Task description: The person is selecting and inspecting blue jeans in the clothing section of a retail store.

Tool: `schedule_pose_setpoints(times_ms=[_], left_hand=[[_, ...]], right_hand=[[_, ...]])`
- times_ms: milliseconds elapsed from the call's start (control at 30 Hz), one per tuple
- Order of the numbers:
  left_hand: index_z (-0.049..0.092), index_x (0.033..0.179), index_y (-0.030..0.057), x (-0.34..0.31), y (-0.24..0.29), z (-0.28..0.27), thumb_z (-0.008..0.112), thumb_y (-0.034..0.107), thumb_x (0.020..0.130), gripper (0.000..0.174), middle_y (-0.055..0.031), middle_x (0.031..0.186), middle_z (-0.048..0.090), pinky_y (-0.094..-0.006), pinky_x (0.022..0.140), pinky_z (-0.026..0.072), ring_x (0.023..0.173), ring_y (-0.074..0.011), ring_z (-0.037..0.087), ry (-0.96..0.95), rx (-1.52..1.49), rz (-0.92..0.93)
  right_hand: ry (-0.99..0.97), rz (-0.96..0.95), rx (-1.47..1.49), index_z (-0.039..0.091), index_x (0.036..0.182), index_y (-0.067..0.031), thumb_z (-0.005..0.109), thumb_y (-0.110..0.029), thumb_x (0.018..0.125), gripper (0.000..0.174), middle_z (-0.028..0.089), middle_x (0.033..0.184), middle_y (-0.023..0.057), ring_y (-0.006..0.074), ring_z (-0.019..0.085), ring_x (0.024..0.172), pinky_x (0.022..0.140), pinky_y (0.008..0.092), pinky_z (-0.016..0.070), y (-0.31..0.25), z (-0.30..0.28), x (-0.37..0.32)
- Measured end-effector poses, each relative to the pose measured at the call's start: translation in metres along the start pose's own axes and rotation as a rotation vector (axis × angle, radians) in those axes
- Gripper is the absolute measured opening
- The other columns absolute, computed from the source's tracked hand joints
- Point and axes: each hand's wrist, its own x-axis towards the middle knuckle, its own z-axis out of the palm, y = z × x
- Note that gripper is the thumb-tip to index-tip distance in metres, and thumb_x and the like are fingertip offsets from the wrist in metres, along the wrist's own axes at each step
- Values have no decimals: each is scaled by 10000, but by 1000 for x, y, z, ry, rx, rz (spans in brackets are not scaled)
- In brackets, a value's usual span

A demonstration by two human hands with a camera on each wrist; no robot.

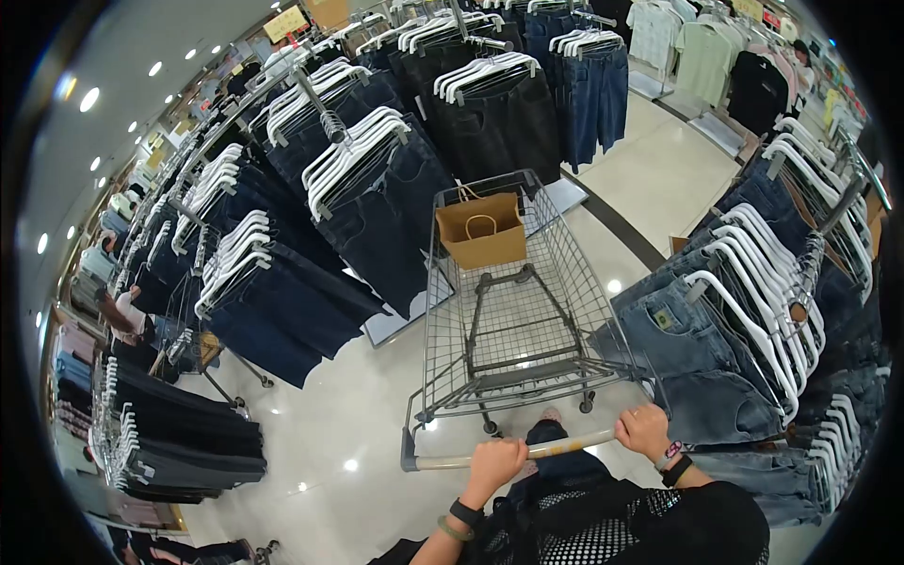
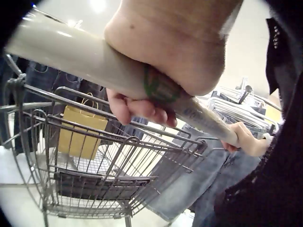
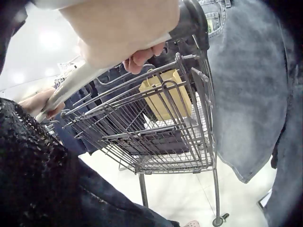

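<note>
A wire shopping cart (image 1: 513,330) stands in front of the person, a brown paper bag (image 1: 482,232) with handles at its far end. The left hand (image 1: 499,463) grips the pale handlebar (image 1: 565,444) left of its middle; the left wrist view shows the fingers (image 2: 142,109) curled beneath the bar. Near the bar's right end the right hand (image 1: 644,431) is wrapped around it, its fingertips (image 3: 142,59) showing below in the right wrist view. The bag (image 2: 83,130) stands upright behind the wires.
Racks of dark jeans (image 1: 377,217) on white hangers line the left side. Grey-blue jeans (image 1: 697,348) hang close against the cart's right side. Pale tiled floor (image 1: 669,165) runs ahead to the right, toward racks of shirts (image 1: 706,58). People are at the far left and upper right.
</note>
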Motion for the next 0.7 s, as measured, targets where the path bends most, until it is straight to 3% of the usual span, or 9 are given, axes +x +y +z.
schedule_pose_setpoints(times_ms=[700], left_hand=[[614,534,61,197,-100,-54,547,277,794,345,-127,542,589,-423,503,468,500,-315,586,72,88,312]], right_hand=[[100,404,-29,526,640,-99,616,-209,813,223,527,594,47,241,548,568,548,372,422,-37,39,104]])
